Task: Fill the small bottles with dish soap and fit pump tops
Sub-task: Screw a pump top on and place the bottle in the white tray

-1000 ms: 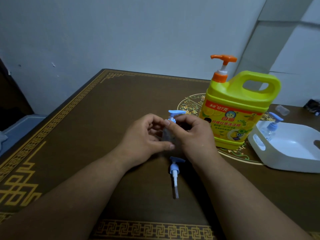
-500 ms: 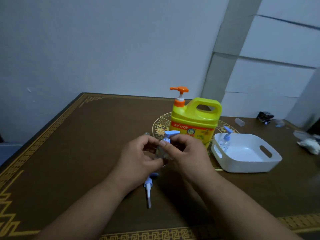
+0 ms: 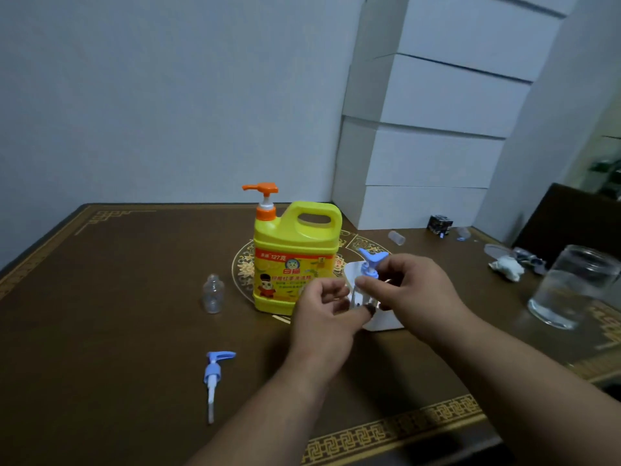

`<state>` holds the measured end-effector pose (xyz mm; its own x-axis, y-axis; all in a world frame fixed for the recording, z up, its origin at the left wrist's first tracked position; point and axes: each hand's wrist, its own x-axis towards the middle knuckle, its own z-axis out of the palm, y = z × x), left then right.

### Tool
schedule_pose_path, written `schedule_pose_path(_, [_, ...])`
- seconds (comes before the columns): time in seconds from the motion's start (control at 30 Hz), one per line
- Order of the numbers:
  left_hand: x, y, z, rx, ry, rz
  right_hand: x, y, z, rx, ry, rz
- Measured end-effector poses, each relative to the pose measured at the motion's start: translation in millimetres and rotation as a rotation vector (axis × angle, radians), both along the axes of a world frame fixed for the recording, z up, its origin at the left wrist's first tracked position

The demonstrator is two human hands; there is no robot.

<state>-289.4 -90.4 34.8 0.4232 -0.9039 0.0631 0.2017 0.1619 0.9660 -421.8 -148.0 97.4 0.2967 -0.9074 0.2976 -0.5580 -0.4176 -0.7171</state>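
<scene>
Between my two hands I hold a small clear bottle [image 3: 364, 295] with a blue pump top [image 3: 370, 261] on its neck. My left hand [image 3: 324, 314] grips the bottle's lower part, thumb under its base. My right hand [image 3: 415, 290] pinches the pump top's collar. They hover over the near left corner of a white tray [image 3: 384, 322], which is mostly hidden. The yellow dish soap jug [image 3: 295, 260] with an orange pump stands just left of my hands. An empty small bottle [image 3: 213, 294] stands left of the jug. A loose blue pump top [image 3: 212, 373] lies on the table nearer me.
A clear glass jar [image 3: 578, 285] stands at the right. A small clear cap [image 3: 396, 237], a black cube [image 3: 439, 224] and a crumpled white thing [image 3: 507, 268] lie at the back right. Stacked white boxes [image 3: 420, 146] rise behind the brown table [image 3: 117, 314].
Both hands have carried the bottle with its pump top rightward, past the jug and over the white tray. The view has swung right and widened, so the empty bottle now shows.
</scene>
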Motion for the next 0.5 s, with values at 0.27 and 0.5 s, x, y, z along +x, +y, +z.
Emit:
schedule_pose_path(0.27, [2.1,-26.7,-47.4,0.171,0.182,0.043,-32.0,-46.9,4.6,0.022,0.080,-0.076])
schedule_pose_path(0.5, [7.8,-28.9,-51.9,0.155,0.224,0.011,-35.4,-119.2,-2.2,0.090,0.187,-0.201])
